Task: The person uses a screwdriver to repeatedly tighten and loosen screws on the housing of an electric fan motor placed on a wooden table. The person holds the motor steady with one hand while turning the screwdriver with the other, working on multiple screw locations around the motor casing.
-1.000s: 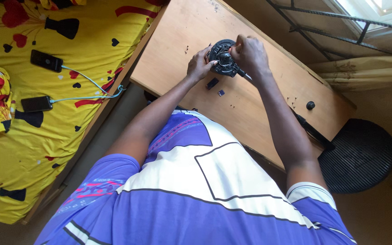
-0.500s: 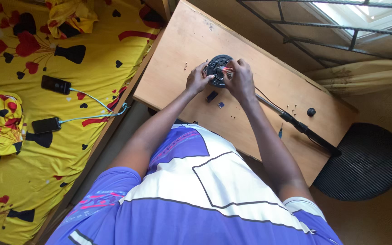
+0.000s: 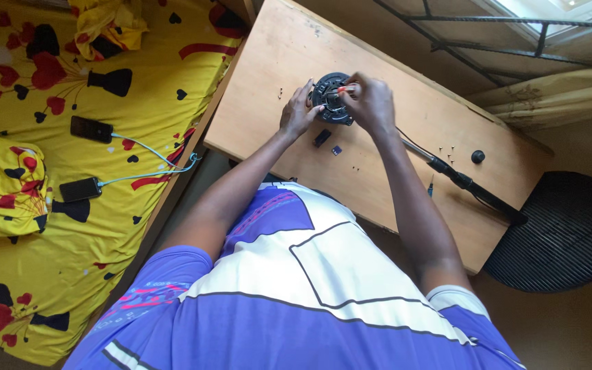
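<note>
A round black motor part (image 3: 329,101) with copper windings lies on the wooden table (image 3: 392,62). My left hand (image 3: 297,113) rests against its left side and steadies it. My right hand (image 3: 370,103) is over its right side, fingers closed on a small red-tipped tool (image 3: 343,90) that points into the part. A small black piece (image 3: 322,138) and a tiny dark chip (image 3: 336,150) lie on the table just below my hands.
A black rod with a cable (image 3: 471,186) lies along the table's right side, near a black knob (image 3: 477,156) and several tiny screws (image 3: 445,149). A round black fan grille (image 3: 563,233) sits beyond the table's right end. Two phones (image 3: 91,129) on charging cables lie on the yellow bedsheet at left.
The view has shifted, so the table and hands sit further left in frame. My right hand has closed in over the motor part with the red-tipped tool; my left hand keeps its place.
</note>
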